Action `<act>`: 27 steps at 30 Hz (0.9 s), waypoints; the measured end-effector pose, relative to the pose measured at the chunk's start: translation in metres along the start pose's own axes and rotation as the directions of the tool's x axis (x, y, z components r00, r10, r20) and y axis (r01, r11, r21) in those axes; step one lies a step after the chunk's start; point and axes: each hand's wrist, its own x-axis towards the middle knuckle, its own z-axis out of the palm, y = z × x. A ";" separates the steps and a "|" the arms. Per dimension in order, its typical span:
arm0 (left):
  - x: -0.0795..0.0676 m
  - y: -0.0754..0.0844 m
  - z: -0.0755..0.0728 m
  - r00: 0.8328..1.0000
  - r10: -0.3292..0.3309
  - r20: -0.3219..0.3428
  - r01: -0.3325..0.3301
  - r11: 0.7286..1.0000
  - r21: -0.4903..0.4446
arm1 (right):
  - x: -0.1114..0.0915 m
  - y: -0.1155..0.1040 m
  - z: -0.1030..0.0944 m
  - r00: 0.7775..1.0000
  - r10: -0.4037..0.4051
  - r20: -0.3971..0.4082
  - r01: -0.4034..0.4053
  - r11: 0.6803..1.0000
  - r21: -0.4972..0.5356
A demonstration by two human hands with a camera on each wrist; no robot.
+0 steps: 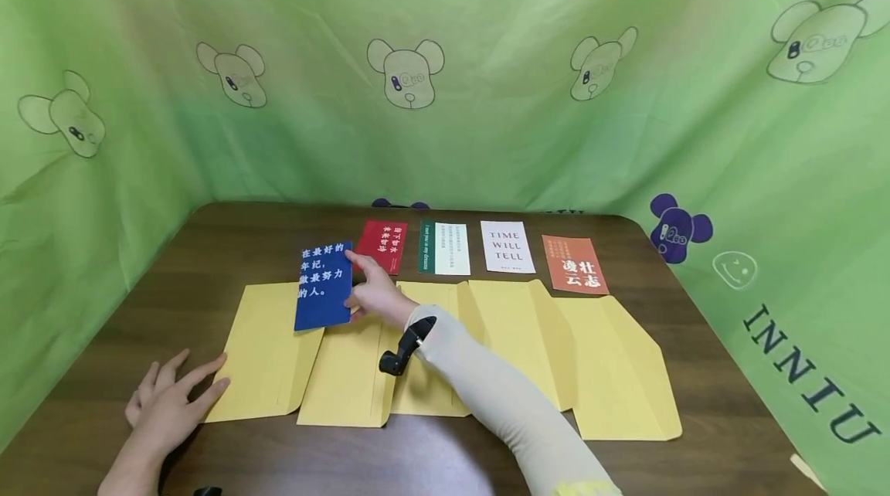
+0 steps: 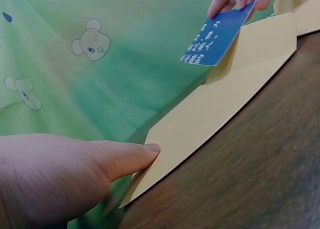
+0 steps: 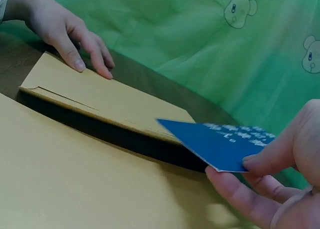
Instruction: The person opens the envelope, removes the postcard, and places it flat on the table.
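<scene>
My right hand (image 1: 378,293) pinches a blue card (image 1: 324,287) with white Chinese writing by its right edge, thumb on the printed face and fingers underneath. In the head view the card overlaps the top right of the leftmost yellow envelope (image 1: 260,361); the right wrist view shows it raised above the envelopes. At the outer left edge of that same envelope, my left hand (image 1: 167,403) rests its thumb (image 2: 135,156) and fingertips on the paper, fingers spread. The envelope's flap (image 2: 265,39) is unfolded on its right side.
Several more yellow envelopes (image 1: 514,334) overlap in a row to the right on the brown wooden table (image 1: 334,457). Behind them lie a red card (image 1: 378,249), a green-and-white card (image 1: 448,249), a white card (image 1: 506,249) and an orange card (image 1: 573,268). A green curtain (image 1: 487,148) surrounds the table's back and sides.
</scene>
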 end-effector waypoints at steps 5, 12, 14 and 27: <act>-0.001 0.001 -0.002 1.000 0.002 -0.006 -0.002 1.000 0.013 | 0.002 -0.002 0.004 1.000 -0.012 -0.022 0.013 0.999 0.050; -0.001 0.001 -0.001 1.000 0.003 -0.026 -0.003 1.000 0.025 | 0.005 -0.001 0.007 0.996 -0.031 -0.085 0.038 0.996 0.084; -0.001 0.001 -0.001 1.000 0.001 -0.026 -0.001 1.000 0.024 | 0.007 -0.001 0.007 0.995 -0.028 -0.094 0.036 0.996 0.083; 0.000 0.003 -0.002 1.000 -0.019 0.006 0.019 0.999 0.031 | 0.012 0.005 0.007 0.995 0.027 -0.099 -0.012 0.989 0.147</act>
